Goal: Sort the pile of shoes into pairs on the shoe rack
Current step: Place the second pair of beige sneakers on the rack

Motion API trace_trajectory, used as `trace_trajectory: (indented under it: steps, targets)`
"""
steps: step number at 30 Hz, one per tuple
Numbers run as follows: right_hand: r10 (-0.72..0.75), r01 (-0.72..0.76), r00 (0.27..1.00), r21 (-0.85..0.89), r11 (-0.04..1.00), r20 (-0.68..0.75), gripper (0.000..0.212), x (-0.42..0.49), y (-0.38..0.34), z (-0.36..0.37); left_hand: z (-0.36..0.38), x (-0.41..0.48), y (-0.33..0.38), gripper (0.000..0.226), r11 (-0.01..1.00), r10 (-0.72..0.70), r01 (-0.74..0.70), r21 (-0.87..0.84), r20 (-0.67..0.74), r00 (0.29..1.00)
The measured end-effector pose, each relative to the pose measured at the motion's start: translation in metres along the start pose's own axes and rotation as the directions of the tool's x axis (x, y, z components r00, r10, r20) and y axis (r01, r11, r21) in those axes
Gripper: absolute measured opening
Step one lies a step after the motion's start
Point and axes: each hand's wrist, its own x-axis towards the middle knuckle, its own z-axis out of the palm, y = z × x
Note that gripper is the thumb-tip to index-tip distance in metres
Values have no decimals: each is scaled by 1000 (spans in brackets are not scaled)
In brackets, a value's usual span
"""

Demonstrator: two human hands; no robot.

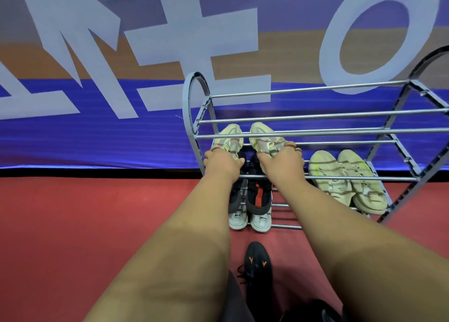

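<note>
Both hands held cream shoes on the shoe rack; left hand gripped the left shoe; right hand gripped the right shoe.

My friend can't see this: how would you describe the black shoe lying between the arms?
Find the grey shoe rack against the blue banner, then drop to the red floor before it. Between the forearms lies a black laced shoe with orange arrow marks; the racked black pair has white ends.

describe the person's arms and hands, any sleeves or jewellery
No sleeves, watch or bracelets show; both arms are bare. The left hand shows nothing worn. The right hand has dark reddish-brown marks at two fingers, rings or painted nails; too small to tell.
</note>
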Motion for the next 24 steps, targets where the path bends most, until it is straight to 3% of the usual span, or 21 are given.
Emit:
trace_trajectory:
  steps: [3,8,13,18,24]
  targets:
    - [-2,15,988,-82,997,154,78,0,4,3,4,-1,1,93,1000,21,-21,5,17,1000]
    - [-40,112,937,-190,975,348,98,-4,8,-14,8,-1,3,94,999,28,-29,30,28,999]
    - [-140,171,938,-70,983,318,73,-4,15,-22,11,-2,3,102,991,-29,12,136,130,991]
    - [-165,191,945,-67,979,283,75,-8,12,-15,1,1,-2,63,992,21,-33,121,100,995]
    - [-202,232,947,-97,968,249,72,-10,11,-6,-5,-1,-12,81,993,19,-25,117,52,998]
